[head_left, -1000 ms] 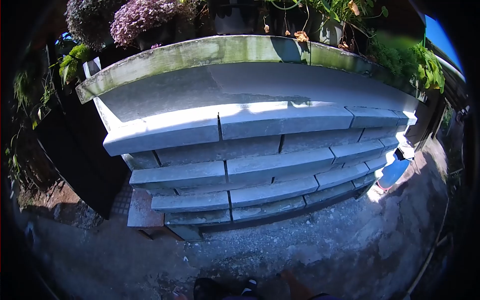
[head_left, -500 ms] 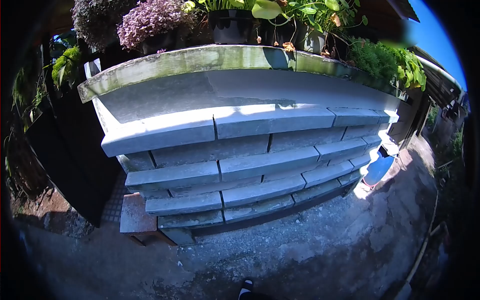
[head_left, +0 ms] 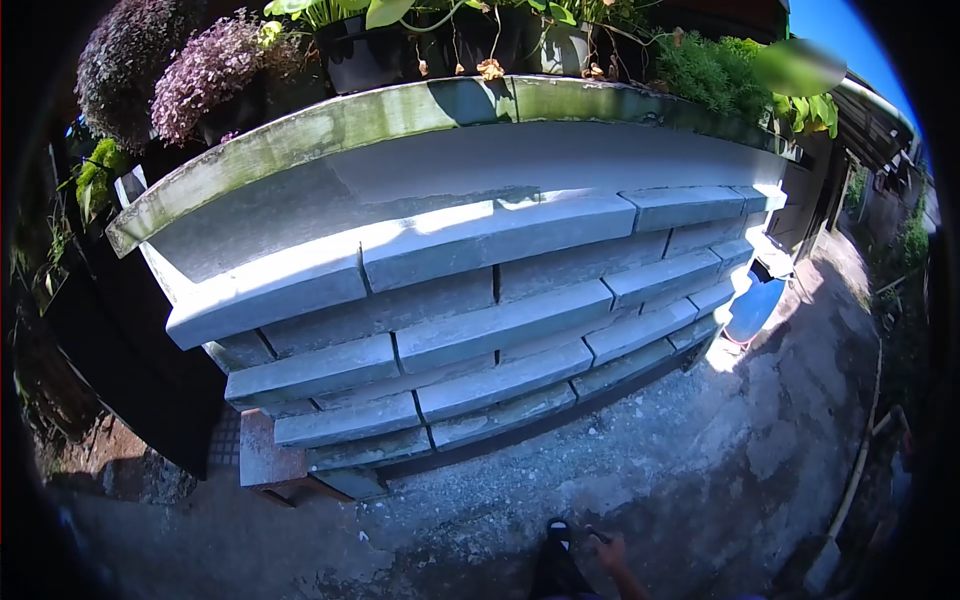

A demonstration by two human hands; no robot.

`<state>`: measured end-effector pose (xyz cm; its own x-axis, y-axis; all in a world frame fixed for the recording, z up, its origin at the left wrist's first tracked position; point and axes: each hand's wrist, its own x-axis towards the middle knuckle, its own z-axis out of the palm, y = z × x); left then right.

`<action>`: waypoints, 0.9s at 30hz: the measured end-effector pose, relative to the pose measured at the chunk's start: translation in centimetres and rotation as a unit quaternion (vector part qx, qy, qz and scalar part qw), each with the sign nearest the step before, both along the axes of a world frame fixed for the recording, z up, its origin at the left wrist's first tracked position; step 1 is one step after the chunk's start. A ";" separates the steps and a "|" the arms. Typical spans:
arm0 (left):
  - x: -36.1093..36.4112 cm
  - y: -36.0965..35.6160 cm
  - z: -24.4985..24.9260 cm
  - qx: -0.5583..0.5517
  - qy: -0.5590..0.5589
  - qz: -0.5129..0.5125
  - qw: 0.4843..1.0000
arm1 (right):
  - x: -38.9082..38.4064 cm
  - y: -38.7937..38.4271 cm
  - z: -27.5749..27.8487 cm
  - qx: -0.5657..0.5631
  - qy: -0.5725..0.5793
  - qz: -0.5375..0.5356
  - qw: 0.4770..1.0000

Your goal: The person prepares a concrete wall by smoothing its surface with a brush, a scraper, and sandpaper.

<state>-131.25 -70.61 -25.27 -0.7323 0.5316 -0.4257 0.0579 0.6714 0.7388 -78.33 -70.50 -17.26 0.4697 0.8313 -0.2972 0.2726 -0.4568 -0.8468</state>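
My right hand (head_left: 608, 550) shows low in the view, just right of my dark-clad leg (head_left: 556, 572). Its fingers are curled around a small dark thing that pokes out toward the foot; its kind is too small and shadowed to make out. The hand hangs above the concrete ground and touches neither wall nor plants. Beside it is my foot in a dark sandal (head_left: 558, 532) with a pale patch. My left hand is out of view.
A stepped wall of grey blocks (head_left: 480, 240) spans the middle, topped by a mossy ledge (head_left: 400, 115) with potted plants. A reddish bench (head_left: 272, 455) stands at its left end, a blue barrel (head_left: 755, 308) at its right. A long pole (head_left: 860, 460) lies at the right edge.
The view has turned and tilted, so the wall and plants sit further left. My right hand has come into view at the bottom, and more of my leg shows.
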 end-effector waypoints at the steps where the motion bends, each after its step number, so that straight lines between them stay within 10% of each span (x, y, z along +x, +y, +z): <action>1: 1.1 0.8 -0.1 -0.001 -0.001 0.008 1.000 | 0.2 2.4 1.3 0.028 -0.007 0.006 1.000; 10: 12.8 6.8 -2.9 0.158 -0.095 0.125 0.975 | 6.9 24.3 20.9 0.301 0.292 -0.045 0.907; 13: 16.4 16.1 -3.6 0.260 -0.159 0.100 0.947 | 9.6 32.2 25.4 0.520 0.141 0.010 0.843; 15: 21.5 24.1 7.4 0.230 -0.080 -0.080 0.967 | 9.2 35.0 32.7 0.564 0.164 0.076 0.805; 19: 26.7 35.5 21.4 0.316 0.243 -0.400 0.825 | 7.7 40.5 38.9 0.564 0.185 0.184 0.783; 23: 27.8 42.3 30.5 0.312 0.331 -0.520 0.723 | 2.3 45.1 49.5 0.677 -0.113 0.382 0.619; 27: 27.0 48.4 33.3 0.345 0.370 -0.541 0.672 | -4.8 49.0 53.5 0.686 -0.188 0.401 0.578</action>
